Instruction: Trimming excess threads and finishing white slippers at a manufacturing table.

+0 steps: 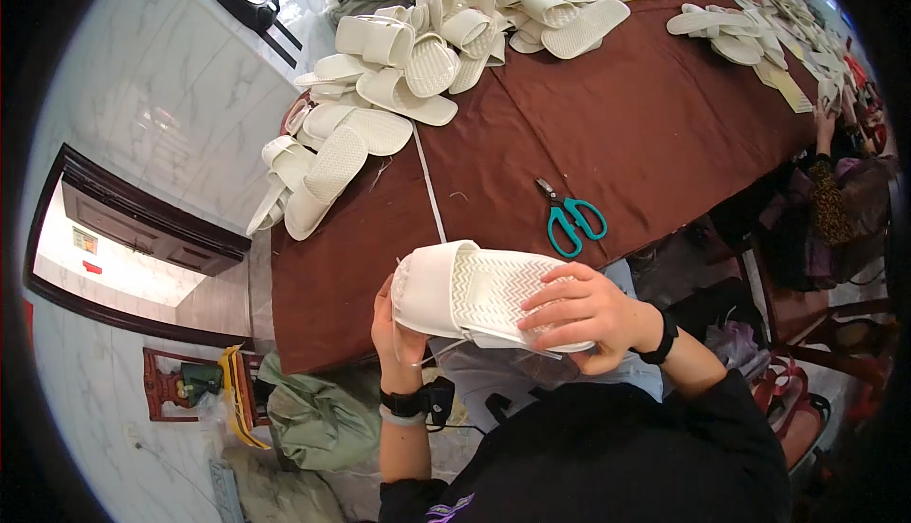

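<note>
Between my two hands is a cream-white slide slipper (508, 286), held level above my lap at the table's near edge. Its zigzag-patterned footbed faces up, and the wide strap is on the left. My left hand (400, 341) grips the strap end from below, with some fingers hidden under it. My right hand (593, 316) is wrapped round the heel end, fingers lying across the footbed. A thin pale strand hangs from the slipper by my left hand. Just beyond the slipper, scissors (571, 221) with teal handles lie on the table, blades slightly apart or closed; I cannot tell.
A brown cloth covers the table (655, 134). Heaped white slippers (408, 58) line its far left side, and another pile (735, 29) sits at the far right. Other people work along the far and right edges. A green bag (318, 419) rests on the floor at lower left.
</note>
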Available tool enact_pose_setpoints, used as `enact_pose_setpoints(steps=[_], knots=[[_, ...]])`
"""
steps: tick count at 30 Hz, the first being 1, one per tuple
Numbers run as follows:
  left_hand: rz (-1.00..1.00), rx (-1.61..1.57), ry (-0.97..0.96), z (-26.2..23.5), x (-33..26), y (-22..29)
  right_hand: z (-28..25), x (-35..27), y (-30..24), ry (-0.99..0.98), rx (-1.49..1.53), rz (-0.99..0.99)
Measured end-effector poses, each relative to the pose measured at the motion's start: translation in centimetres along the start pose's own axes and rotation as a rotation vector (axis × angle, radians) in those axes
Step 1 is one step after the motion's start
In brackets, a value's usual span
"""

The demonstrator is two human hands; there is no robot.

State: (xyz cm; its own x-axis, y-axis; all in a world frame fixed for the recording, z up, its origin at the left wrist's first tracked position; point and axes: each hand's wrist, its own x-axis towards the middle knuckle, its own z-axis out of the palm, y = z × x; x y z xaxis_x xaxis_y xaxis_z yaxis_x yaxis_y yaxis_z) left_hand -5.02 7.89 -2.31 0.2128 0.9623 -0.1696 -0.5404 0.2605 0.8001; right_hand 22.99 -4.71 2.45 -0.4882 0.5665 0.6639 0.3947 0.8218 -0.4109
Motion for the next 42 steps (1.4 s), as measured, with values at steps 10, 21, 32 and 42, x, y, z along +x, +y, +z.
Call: enact_pose_setpoints(steps=[10, 21, 32, 42], knots=[[0.042, 0.073, 0.008, -3.8, 2.5, 0.5, 3.3, 0.9, 6.3, 0.168, -0.312, 0.083], [0.304, 0.777, 0.154, -4.9, 0.9, 2.3, 1.6, -2.1, 7.9, 0.206, -0.328, 0.48], [0.324, 1.271, -0.315, -6.6, 11.6, 2.1, 0.5, -5.9, 10.2, 0.126, -0.57, 0.827], [0.613, 1.323, -0.031, -6.7, 9.8, 2.1, 1.9, -4.9, 9.4, 0.083, -0.714, 0.78]])
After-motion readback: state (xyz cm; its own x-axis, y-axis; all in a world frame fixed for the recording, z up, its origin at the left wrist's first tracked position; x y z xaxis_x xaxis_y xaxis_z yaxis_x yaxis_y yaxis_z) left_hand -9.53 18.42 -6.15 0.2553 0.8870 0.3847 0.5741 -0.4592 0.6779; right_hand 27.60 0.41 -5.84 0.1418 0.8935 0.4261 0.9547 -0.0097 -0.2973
